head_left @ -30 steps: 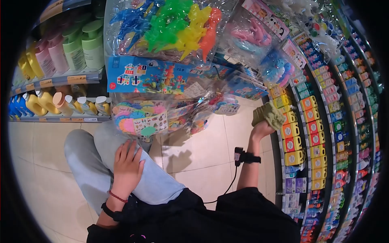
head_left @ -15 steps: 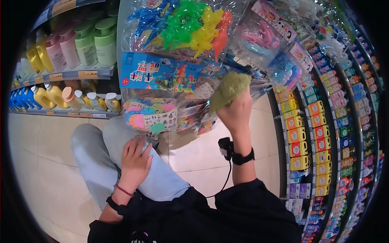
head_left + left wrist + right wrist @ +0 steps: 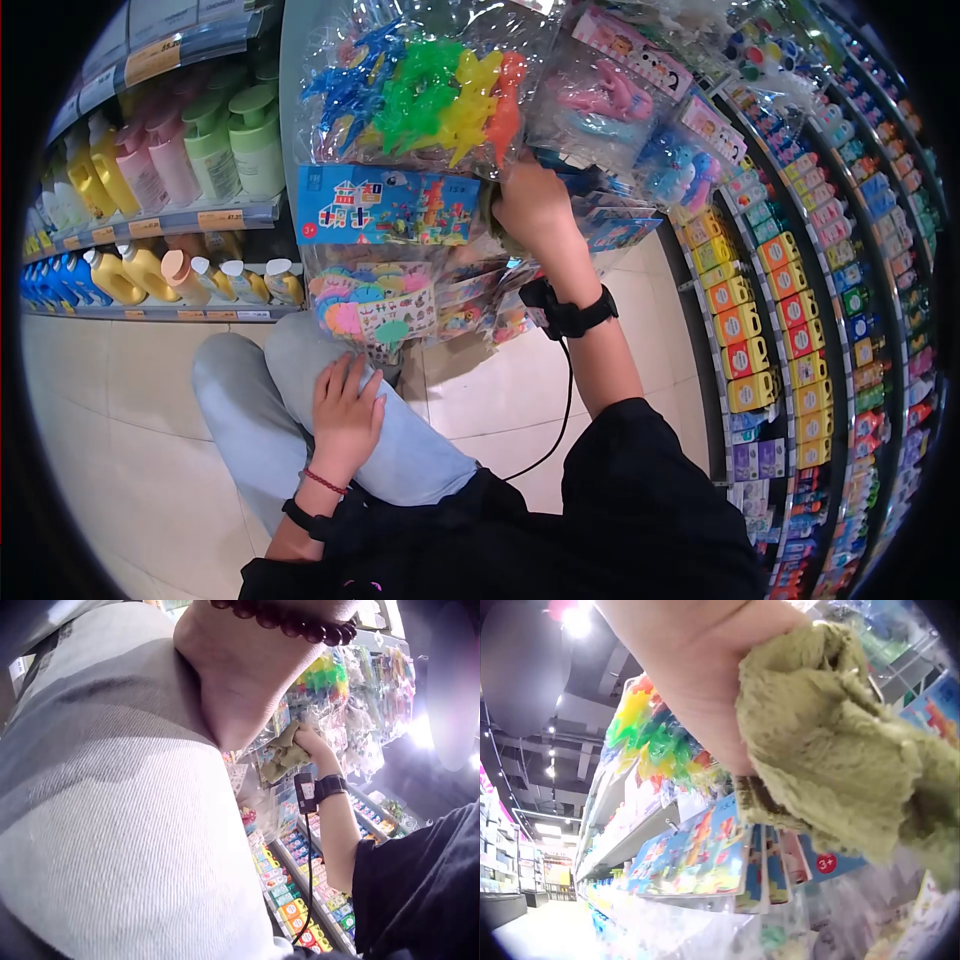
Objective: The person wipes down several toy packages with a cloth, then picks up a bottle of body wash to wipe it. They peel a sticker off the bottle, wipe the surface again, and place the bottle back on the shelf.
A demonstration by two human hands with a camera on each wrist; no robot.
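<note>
My right hand point(image 3: 540, 205) grips a crumpled olive-green cloth point(image 3: 825, 742) and reaches in among hanging toy packs. Most of the cloth is hidden behind that hand in the head view, while the right wrist view has it bunched in the fist. Just left of the hand hangs a blue toy packet point(image 3: 385, 205). Above it is a clear bag of blue, green, yellow and orange plastic figures point(image 3: 430, 105). Fingers loosely extended, my left hand point(image 3: 347, 410) rests on the knee of the pale jeans point(image 3: 135, 810), with nothing held.
Clear packs of stickers point(image 3: 375, 305) hang below the blue packet. Pump bottles point(image 3: 255, 140) line a shelf at left. Rows of yellow and orange packs point(image 3: 745, 325) fill the right-hand shelves. A wire grid point(image 3: 907, 664) stands behind the cloth. A cable point(image 3: 560, 430) trails from the right wrist camera.
My right hand has swung with the cloth from beside the right-hand shelves, leftward and forward into the hanging packs. My left hand stays on the knee.
</note>
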